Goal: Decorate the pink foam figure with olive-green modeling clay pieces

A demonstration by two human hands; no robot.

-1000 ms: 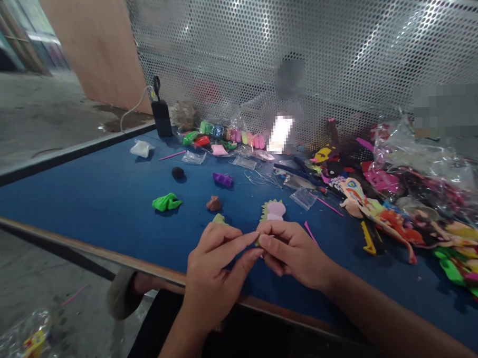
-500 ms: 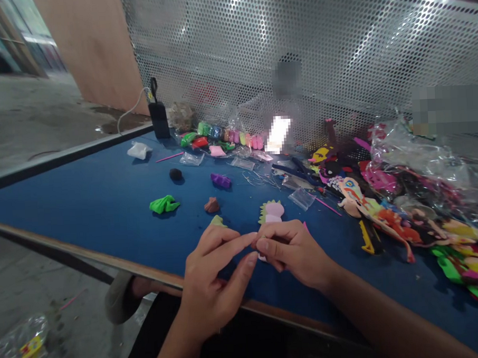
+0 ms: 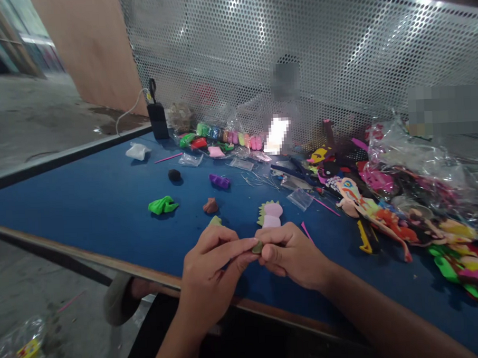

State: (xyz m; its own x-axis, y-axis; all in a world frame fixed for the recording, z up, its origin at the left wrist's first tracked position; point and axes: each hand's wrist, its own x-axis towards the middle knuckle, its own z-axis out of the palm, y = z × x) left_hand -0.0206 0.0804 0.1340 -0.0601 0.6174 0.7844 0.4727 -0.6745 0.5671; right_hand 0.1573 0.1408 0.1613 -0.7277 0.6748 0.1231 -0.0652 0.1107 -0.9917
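Between the fingertips of both hands is a small olive-green piece of clay (image 3: pixel 257 247). My left hand (image 3: pixel 216 264) pinches it from the left with thumb and index finger. My right hand (image 3: pixel 292 253) is closed on its other side, fingers curled. Just beyond the right hand lies a pale pink clay figure (image 3: pixel 272 212) with a green spiky edge, its lower part hidden by the hand. A light green lump of clay (image 3: pixel 216 220) shows behind the left hand's knuckles. Farther off sits a brown clay lump (image 3: pixel 210 205).
On the blue table (image 3: pixel 105 190) lie bright green clay (image 3: pixel 163 205), black clay (image 3: pixel 174 175) and purple clay (image 3: pixel 219 181). A yellow-black cutter (image 3: pixel 367 236) and a heap of coloured clay pieces (image 3: pixel 399 219) are at right. A perforated metal panel (image 3: pixel 217 53) stands behind.
My left thumb has closed up to the index finger, and both hands now pinch the green clay piece, which shows more clearly. A pink tool beyond the right hand is more exposed.
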